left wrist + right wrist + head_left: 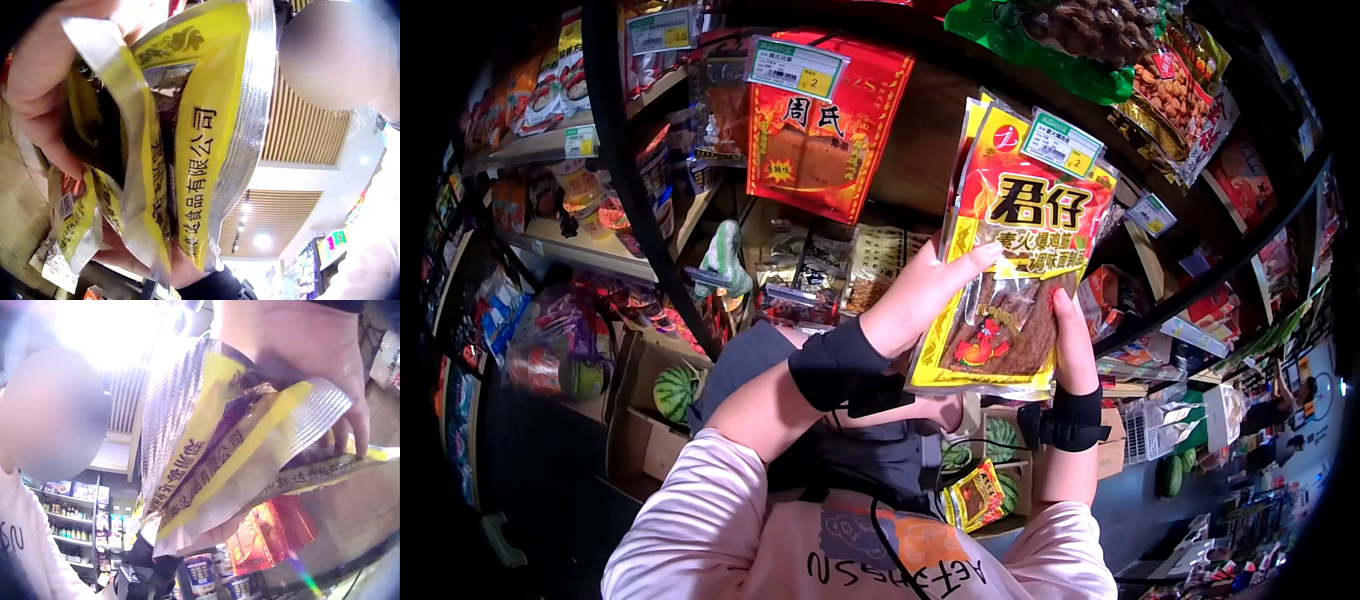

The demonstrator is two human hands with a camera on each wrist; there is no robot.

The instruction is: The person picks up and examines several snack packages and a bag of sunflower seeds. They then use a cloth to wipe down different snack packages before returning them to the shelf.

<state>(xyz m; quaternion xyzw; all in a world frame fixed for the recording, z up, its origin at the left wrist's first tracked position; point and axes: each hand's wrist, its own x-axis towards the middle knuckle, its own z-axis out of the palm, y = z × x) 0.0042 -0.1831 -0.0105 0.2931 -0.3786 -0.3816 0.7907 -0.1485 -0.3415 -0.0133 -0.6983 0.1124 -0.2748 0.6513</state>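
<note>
My left hand (pixel 912 300) grips the left side of a few yellow-and-red snack packets (pixel 1010 345), its thumb lying across the front one. On their right edge my right hand (pixel 1076 348) holds the same packets, thumb at the front, most fingers hidden behind. A clear window on the front packet shows brown food and a red rooster print. Over the packets' upper part sits a price tag (pixel 1063 145). The left wrist view shows the silvery bottom seals (pixel 247 125) fanned apart, fingers curled round one side. Yellow-edged packets (pixel 250 450) also overlap in the right wrist view.
A red packet (pixel 825 140) hangs left of the held ones, behind its own price tag (pixel 795 68). Nut bags (pixel 1175 95) hang at upper right. Below stand cardboard boxes (pixel 645 440) with watermelons (pixel 673 393); another yellow-red packet (pixel 975 497) lies by the lap.
</note>
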